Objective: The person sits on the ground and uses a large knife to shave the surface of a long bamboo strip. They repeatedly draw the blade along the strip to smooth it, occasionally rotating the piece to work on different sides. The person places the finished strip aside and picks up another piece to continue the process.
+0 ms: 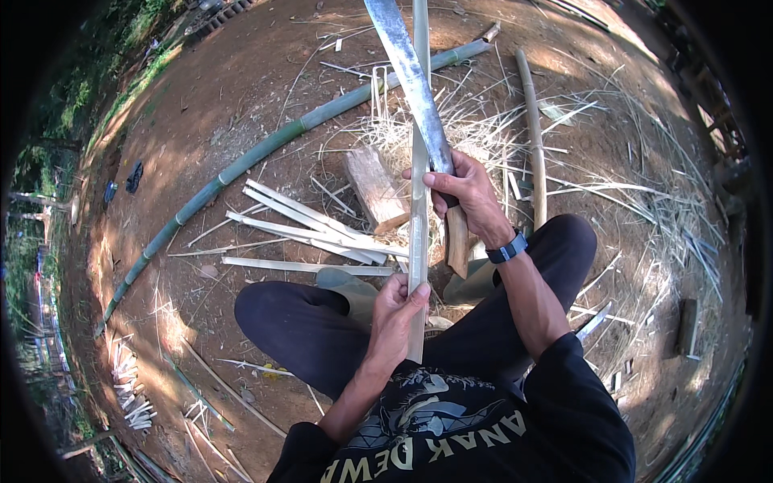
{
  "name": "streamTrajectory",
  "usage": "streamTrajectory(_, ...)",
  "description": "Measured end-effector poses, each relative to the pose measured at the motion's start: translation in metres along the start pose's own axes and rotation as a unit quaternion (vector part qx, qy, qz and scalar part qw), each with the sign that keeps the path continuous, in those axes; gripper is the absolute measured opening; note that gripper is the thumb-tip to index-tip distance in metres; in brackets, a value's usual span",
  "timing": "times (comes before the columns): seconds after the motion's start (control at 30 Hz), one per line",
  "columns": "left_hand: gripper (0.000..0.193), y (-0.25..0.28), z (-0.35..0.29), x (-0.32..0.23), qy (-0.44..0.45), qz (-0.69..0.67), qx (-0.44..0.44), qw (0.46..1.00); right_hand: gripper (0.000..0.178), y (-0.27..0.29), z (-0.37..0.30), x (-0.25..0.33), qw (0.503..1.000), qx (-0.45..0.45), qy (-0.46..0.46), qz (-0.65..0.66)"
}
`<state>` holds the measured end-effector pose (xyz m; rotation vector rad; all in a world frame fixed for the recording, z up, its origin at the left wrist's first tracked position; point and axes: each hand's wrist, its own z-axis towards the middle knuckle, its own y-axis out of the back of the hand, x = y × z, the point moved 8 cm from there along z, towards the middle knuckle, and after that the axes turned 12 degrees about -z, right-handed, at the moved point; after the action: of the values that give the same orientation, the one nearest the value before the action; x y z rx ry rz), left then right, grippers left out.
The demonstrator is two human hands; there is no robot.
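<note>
A long pale bamboo strip (pixel 418 233) runs upright in front of me, its near end close to my shirt. Low on the strip, my left hand (pixel 394 312) pinches it between thumb and fingers. My right hand (pixel 471 193) is wrapped round a machete (pixel 415 84) where the blade meets the wooden handle (pixel 456 240). The broad grey blade points away from me and crosses over the strip near the top. My right thumb lies beside the strip and seems to touch it. The handle's butt hangs below my right hand.
A wooden block (pixel 375 189) lies beyond my knees, beside several split bamboo strips (pixel 310 225). A long green bamboo pole (pixel 266 146) curves across the left. Thin shavings (pixel 475 129) are heaped ahead. A brown pole (pixel 534 137) lies right. Another blade (pixel 594 321) rests near my right elbow.
</note>
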<state>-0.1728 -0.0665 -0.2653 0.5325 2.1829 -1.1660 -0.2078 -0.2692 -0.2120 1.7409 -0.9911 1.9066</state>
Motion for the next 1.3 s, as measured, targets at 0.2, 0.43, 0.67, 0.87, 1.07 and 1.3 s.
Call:
streamTrajectory(0.2, 0.030, -0.007, 0.000, -0.008, 0.004, 0.084, 0.035, 0.996, 0.026, 0.009, 0.001, -0.011, 0.999, -0.026, -0.007, -0.028)
streamTrajectory(0.43, 0.032, -0.011, 0.003, -0.039, -0.014, 0.084, 0.067, 0.994, 0.020, 0.015, 0.005, -0.022, 0.996, -0.051, -0.018, -0.071)
streamTrajectory(0.67, 0.034, -0.002, -0.013, -0.040, 0.026, 0.187, 0.048, 0.981, 0.020, 0.027, 0.002, -0.019, 0.983, -0.116, -0.007, -0.144)
streamTrajectory(0.87, 0.039, 0.008, -0.020, -0.030, 0.012, 0.188, 0.073, 0.979, 0.022, 0.024, -0.001, -0.016, 0.981, -0.105, -0.002, -0.163)
streamTrajectory(1.07, 0.045, 0.002, -0.022, -0.034, 0.072, -0.113, 0.147, 0.980, 0.024, 0.030, -0.004, -0.008, 0.984, -0.116, 0.013, -0.131)
streamTrajectory(1.3, 0.059, 0.000, -0.024, -0.006, 0.197, -0.307, 0.200, 0.909, 0.027, 0.045, -0.004, -0.008, 0.985, -0.155, 0.033, -0.073)
